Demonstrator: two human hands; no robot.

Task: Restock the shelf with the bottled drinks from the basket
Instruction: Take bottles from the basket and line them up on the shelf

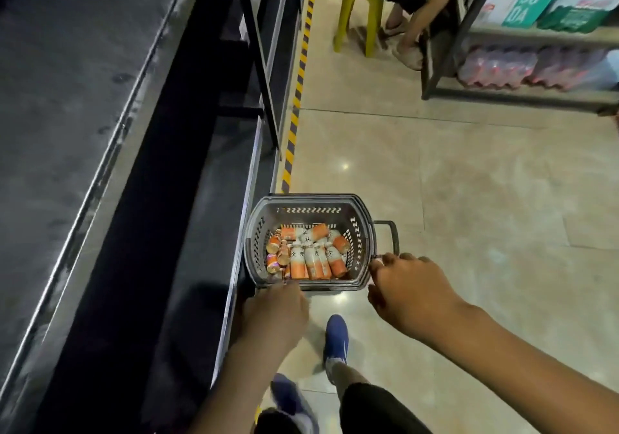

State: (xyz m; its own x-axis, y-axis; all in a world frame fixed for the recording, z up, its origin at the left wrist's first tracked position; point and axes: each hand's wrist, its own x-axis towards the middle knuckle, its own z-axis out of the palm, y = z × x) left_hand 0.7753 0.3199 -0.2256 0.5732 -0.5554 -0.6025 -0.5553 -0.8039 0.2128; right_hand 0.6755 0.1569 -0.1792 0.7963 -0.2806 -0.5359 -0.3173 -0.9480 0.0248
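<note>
A dark plastic basket [310, 210] stands on the tiled floor beside the dark shelf unit [174, 172] on the left. Several orange-and-white bottled drinks [310, 256] lie piled inside it. My left hand [274, 309] is at the basket's near rim, fingers curled over the edge. My right hand [407, 291] is at the near right corner, its fingers curled at the lower end of the basket's handle [390, 232]. The shelf boards in view are dark and bare.
A yellow-and-black striped strip [298, 92] runs along the shelf base. A yellow plastic stool [360, 8] with a seated person's legs stands ahead. A rack [522, 93] at the right holds packs of bottles and soda cartons. My blue shoes [336, 336] are behind the basket.
</note>
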